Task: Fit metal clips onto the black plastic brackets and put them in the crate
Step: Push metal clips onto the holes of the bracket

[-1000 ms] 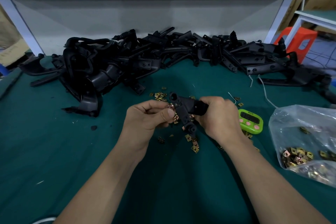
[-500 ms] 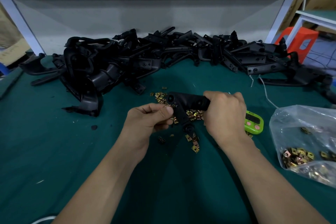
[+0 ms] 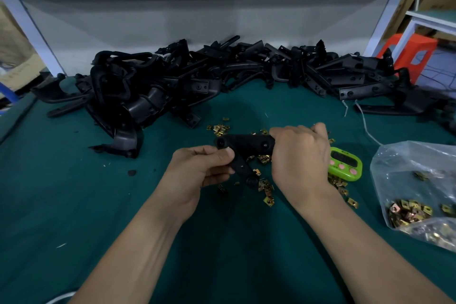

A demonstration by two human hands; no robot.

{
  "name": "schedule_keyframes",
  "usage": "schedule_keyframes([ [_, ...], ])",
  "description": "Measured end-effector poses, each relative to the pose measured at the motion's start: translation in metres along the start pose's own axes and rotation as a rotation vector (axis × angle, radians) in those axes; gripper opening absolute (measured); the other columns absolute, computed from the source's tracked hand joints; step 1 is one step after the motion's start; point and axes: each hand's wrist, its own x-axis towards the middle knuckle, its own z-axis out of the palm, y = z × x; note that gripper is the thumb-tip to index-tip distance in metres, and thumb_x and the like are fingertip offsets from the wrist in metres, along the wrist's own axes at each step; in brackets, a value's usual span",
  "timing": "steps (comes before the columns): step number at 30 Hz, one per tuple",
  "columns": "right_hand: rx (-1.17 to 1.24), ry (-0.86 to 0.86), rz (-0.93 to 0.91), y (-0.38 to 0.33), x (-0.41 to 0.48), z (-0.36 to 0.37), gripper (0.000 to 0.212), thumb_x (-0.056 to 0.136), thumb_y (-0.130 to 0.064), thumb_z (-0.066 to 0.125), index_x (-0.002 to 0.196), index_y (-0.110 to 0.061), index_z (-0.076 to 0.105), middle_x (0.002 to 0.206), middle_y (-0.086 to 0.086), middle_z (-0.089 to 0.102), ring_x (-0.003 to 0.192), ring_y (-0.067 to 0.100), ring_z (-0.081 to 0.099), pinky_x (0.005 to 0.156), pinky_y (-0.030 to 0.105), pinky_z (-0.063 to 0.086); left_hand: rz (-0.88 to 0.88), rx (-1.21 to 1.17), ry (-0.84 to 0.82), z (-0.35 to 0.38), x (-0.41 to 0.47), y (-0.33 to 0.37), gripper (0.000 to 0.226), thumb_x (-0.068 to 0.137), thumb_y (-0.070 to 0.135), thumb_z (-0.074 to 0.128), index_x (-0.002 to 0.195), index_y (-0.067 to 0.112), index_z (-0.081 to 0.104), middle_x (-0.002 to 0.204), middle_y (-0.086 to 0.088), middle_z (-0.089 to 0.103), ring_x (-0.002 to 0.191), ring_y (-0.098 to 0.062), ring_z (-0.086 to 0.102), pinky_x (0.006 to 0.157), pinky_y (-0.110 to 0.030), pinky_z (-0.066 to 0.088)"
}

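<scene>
Both hands hold one black plastic bracket (image 3: 246, 145) above the green table. My right hand (image 3: 299, 155) grips its right end. My left hand (image 3: 204, 168) pinches its lower arm between thumb and fingers. Small brass-coloured metal clips (image 3: 265, 186) lie scattered on the cloth under and around the bracket. A large heap of black brackets (image 3: 197, 81) stretches across the back of the table. No crate is in view.
A clear plastic bag (image 3: 419, 180) with several clips lies at the right. A green timer (image 3: 345, 166) sits just right of my right hand. A white cord (image 3: 365, 123) runs past it. An orange stool (image 3: 409, 54) stands beyond the table's right corner.
The bracket has turned from tilted to lying more level, and my right hand has shifted right and up along it. My left hand keeps its pinch near the lower arm.
</scene>
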Motion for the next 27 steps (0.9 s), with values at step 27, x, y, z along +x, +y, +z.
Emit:
schedule_keyframes([
  [27, -0.026, -0.293, -0.047, -0.012, -0.005, -0.002, 0.022, 0.072, -0.024, 0.069, 0.076, -0.027, 0.047, 0.056, -0.008, 0.04, 0.05, 0.018, 0.032, 0.076, 0.036, 0.021, 0.207, 0.038, -0.095, 0.007, 0.004, -0.008, 0.017, 0.082, 0.028, 0.077, 0.075, 0.013, 0.079, 0.072, -0.007, 0.073, 0.059, -0.012, 0.066, 0.055, -0.021, 0.053],
])
